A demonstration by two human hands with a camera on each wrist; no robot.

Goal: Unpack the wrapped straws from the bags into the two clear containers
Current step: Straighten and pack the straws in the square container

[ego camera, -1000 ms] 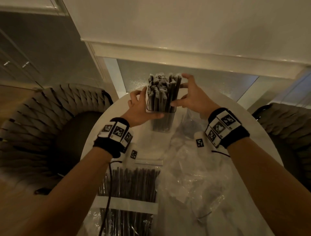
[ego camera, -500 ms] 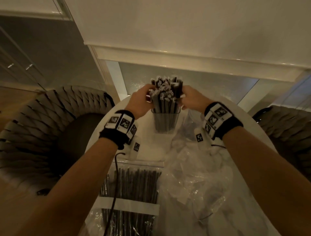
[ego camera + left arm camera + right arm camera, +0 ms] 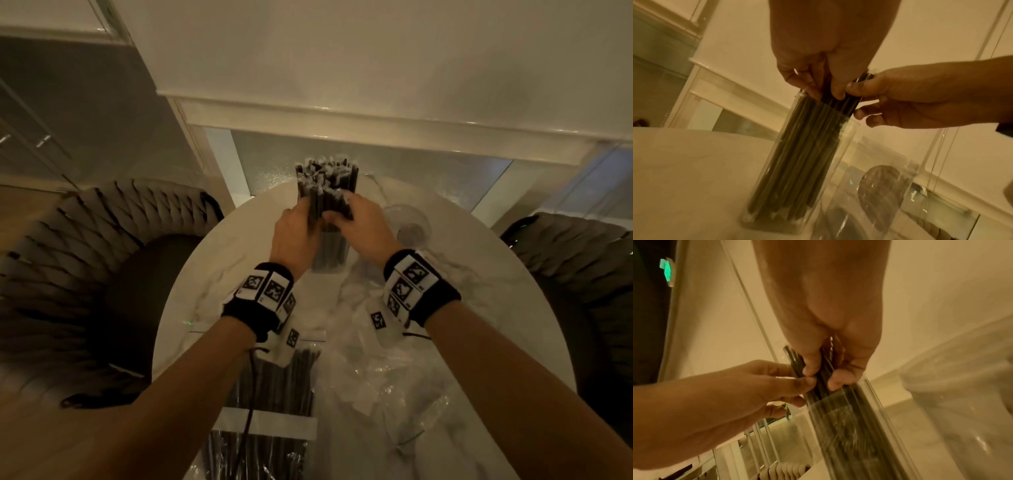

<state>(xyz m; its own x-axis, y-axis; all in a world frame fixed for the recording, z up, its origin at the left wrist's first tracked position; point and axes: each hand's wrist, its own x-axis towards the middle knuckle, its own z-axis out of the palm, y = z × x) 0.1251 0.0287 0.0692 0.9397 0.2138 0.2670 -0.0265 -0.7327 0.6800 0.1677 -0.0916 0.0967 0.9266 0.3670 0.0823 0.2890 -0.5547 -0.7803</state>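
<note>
Gripping the straws point(image 3: 325, 192) from both sides, our left hand point(image 3: 296, 236) and right hand point(image 3: 359, 226) hold them upright in the container point(image 3: 797, 170); the second container point(image 3: 407, 222) stands just right of it.

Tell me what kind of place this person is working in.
Probably a home dining area, though a café corner is possible. A round marble-look table stands between two woven-back chairs, with a roller blind drawn over the window behind it. Both hands grip the straws in a clear container.
</note>
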